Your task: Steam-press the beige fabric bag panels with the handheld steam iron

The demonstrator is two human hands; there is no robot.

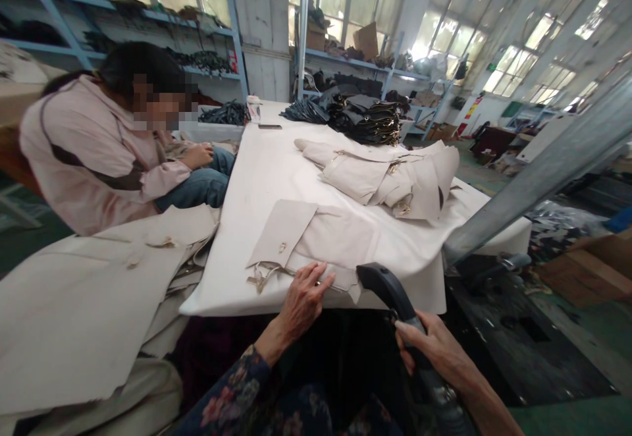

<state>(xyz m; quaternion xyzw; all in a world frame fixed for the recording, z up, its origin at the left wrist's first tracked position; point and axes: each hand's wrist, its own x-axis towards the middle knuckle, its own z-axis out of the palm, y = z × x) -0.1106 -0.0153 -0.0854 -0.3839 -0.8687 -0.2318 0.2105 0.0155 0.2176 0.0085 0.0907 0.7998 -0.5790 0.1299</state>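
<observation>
My right hand (428, 344) is wrapped round a black vacuum cleaner handle (388, 284), whose grey hose runs down toward me. The handle's curved tip is up at the table's front edge, beside a beige piece of bag material (340, 235). My left hand (303, 298) rests with fingers stretched on the near edge of this piece, a ring on one finger. At its left end is a stiff flap (281, 232) with a small gold-coloured metal fitting. A strap with a clasp (259, 278) hangs out below the flap.
A pile of beige pieces (385, 179) lies farther back on the white table (257, 153), with dark stacked pieces (365, 116) behind. More beige panels (99, 291) are at left. A co-worker (99, 139) sits beyond them. A slanted metal post (533, 172) rises at right.
</observation>
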